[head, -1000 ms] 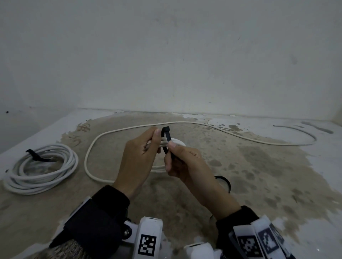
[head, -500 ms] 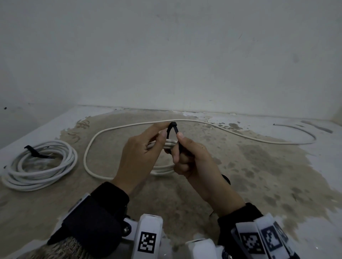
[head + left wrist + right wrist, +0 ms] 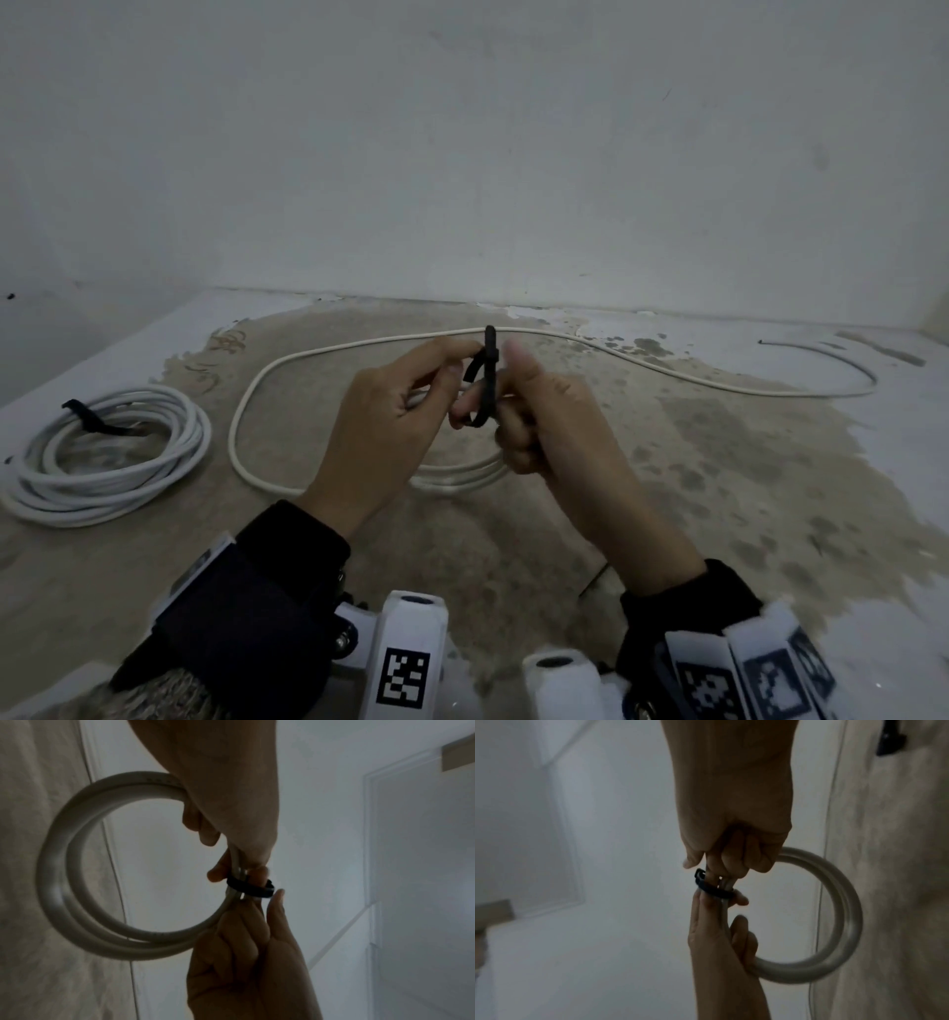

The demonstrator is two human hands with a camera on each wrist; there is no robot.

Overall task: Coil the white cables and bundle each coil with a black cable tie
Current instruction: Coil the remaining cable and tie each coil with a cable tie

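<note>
A stained floor (image 3: 513,539) meets a white wall (image 3: 462,154). A tied coil (image 3: 102,462) lies far left. Between both hands, a small coil (image 3: 64,882) is held up. The left hand (image 3: 380,426) grips it. The right hand (image 3: 549,421) pinches the black tie (image 3: 485,385) looped around it.

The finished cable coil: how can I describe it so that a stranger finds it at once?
Look at the stained floor, at its far left side. There a white finished cable coil lies flat, apart from both hands. Unlike the long loose cable beside it, it has several rounds held by a black tie.
</note>
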